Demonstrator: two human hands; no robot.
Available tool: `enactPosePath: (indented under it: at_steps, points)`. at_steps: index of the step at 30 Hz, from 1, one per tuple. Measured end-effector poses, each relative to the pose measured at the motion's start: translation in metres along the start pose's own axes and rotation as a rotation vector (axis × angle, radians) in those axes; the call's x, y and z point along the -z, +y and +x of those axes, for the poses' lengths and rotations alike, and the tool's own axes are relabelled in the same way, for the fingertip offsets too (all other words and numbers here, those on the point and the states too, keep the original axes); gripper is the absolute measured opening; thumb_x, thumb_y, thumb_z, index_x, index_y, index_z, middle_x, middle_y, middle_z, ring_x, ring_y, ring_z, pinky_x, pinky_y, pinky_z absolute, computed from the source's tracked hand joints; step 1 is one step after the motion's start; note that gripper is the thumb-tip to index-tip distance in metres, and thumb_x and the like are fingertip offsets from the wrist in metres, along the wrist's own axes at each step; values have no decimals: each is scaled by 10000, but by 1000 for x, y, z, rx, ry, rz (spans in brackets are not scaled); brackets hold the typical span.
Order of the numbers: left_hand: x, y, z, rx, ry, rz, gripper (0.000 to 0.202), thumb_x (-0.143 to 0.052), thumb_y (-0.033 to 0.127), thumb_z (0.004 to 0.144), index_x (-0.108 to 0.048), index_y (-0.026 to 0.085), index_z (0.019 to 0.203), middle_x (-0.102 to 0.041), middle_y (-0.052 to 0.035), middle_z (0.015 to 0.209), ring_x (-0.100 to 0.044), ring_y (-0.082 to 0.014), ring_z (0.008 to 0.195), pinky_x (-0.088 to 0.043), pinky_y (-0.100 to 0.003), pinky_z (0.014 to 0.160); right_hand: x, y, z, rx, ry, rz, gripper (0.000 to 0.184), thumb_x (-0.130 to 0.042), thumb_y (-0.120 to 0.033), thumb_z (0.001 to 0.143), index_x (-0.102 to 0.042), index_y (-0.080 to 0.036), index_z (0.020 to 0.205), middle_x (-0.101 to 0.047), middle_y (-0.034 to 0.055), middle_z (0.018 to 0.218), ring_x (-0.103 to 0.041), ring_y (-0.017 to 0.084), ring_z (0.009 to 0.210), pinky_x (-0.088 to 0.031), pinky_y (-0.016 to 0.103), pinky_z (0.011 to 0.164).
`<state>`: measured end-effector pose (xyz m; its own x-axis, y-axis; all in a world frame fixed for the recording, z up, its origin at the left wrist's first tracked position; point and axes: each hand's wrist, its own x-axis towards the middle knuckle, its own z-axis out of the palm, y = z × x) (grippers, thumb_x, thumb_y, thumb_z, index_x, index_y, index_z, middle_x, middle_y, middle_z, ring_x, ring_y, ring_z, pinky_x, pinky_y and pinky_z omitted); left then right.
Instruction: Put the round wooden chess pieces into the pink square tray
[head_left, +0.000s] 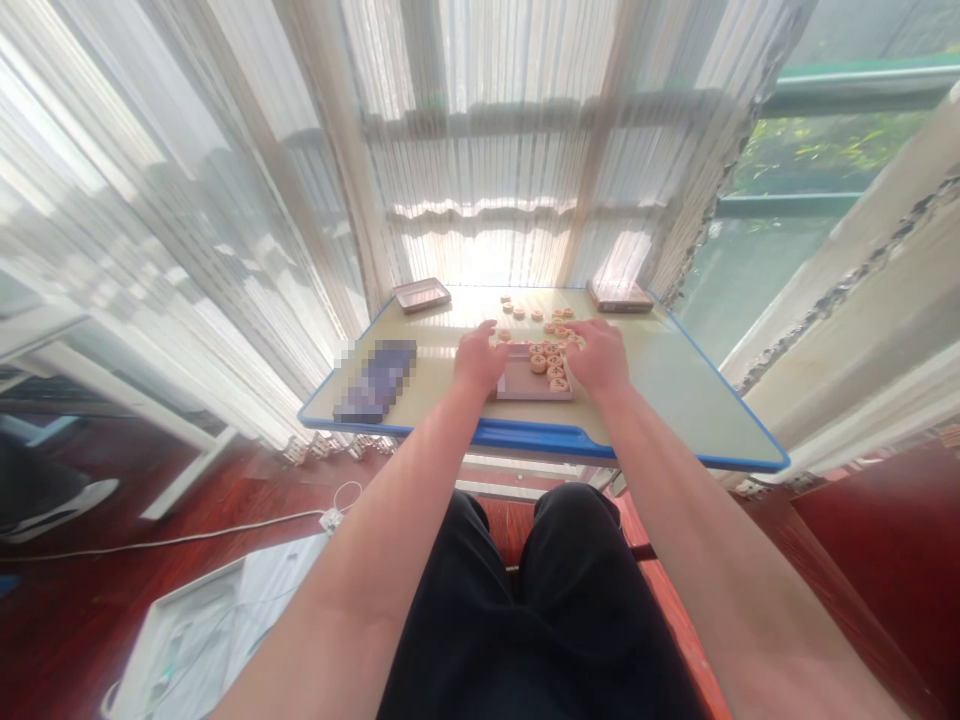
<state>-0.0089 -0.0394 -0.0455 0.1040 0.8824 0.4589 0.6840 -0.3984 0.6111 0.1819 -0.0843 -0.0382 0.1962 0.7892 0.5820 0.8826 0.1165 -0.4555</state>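
Observation:
An open shallow box [525, 383] stands near the table's front edge. Several round wooden Chinese chess pieces [556, 371] with dark characters lie in its right part. At the box's left side, my left hand [481, 358] is open, thumb and fingers apart. My right hand [602, 357] is by the box's right rim, its thumb and fingers spread around the nearest pieces. Whether its fingertips touch a piece I cannot tell. More chess pieces [538, 315] lie loose on the table beyond the box, some close to my right fingertips.
The pale table [690, 400] has a blue edge. At its back left lies a shallow tray or lid [422, 294], and at its back right a flat box [621, 296]. A pixelated dark object [379, 382] lies at left. Sheer curtains [487, 160] hang behind. A cable [187, 536] crosses the floor.

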Motion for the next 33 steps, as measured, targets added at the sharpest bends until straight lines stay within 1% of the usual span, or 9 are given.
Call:
enactPosePath:
  at_steps: [3, 5, 8, 12, 17, 20, 24, 29, 33]
  points:
    - [-2, -6, 2, 73, -14, -36, 601, -529, 229, 766, -407, 146, 1349, -616, -124, 1192, -560, -251, 1097, -438, -373, 933, -2, 10, -2, -94, -83, -146, 410, -498, -113, 709, -686, -202, 1062, -606, 100, 1155, -488, 298, 1037, -393, 431, 897]
    - [-5, -10, 5, 91, -43, -43, 629, -539, 234, 760, -381, 150, 1363, -604, -129, 1213, -552, -258, 1117, -432, -374, 940, -4, 14, -3, -126, -131, -165, 379, -497, -113, 711, -703, -210, 1013, -628, 96, 1138, -497, 298, 1032, -400, 432, 885]
    - [-8, -16, 8, 91, -104, -37, 576, -533, 237, 761, -439, 132, 1320, -596, -143, 1228, -553, -258, 1122, -423, -373, 953, -4, 15, -5, -161, -154, -170, 329, -508, -157, 729, -711, -192, 985, -657, 132, 1059, -514, 307, 1014, -403, 447, 871]
    - [-9, -17, 10, 43, -73, -5, 454, -513, 251, 777, -545, 115, 1209, -607, -149, 1208, -554, -250, 1122, -411, -359, 969, 0, 11, -10, -194, -121, -181, 272, -514, -230, 767, -712, -186, 948, -668, 140, 1007, -536, 312, 993, -419, 444, 837]
    - [-6, -14, 8, 36, -59, 24, 385, -516, 243, 775, -596, 129, 1134, -628, -132, 1178, -561, -251, 1108, -409, -352, 969, 5, 9, -16, -202, -54, -195, 182, -560, -216, 726, -713, -192, 821, -689, 127, 825, -561, 300, 921, -441, 413, 789]
    - [-3, -10, 6, 13, -15, 7, 367, -540, 248, 764, -614, 135, 1106, -643, -124, 1134, -577, -245, 1063, -422, -348, 949, 6, 7, -17, -111, 22, -117, 234, -564, -233, 742, -692, -175, 929, -695, 113, 899, -570, 276, 923, -432, 403, 844]
    - [3, 0, 1, -91, 57, -73, 309, -590, 340, 760, -659, 186, 1018, -661, -73, 1071, -590, -209, 984, -450, -320, 898, 9, -3, -20, 152, 65, 86, 216, -553, -250, 791, -653, -171, 965, -686, 91, 976, -577, 235, 958, -398, 382, 935]
    - [8, 17, -9, -204, -9, -198, 283, -599, 423, 766, -713, 188, 876, -703, -46, 923, -605, -183, 888, -454, -304, 869, 10, -26, -30, 358, -39, 267, 76, -547, -210, 800, -621, -226, 801, -701, 41, 951, -613, 193, 952, -445, 336, 901]
    - [10, 23, -16, -252, -209, -350, 323, -541, 432, 812, -739, 178, 837, -713, -41, 786, -616, -183, 817, -469, -300, 785, 11, -35, -34, 364, -46, 386, 34, -565, -219, 789, -594, -230, 778, -702, 30, 968, -635, 175, 890, -487, 313, 838]
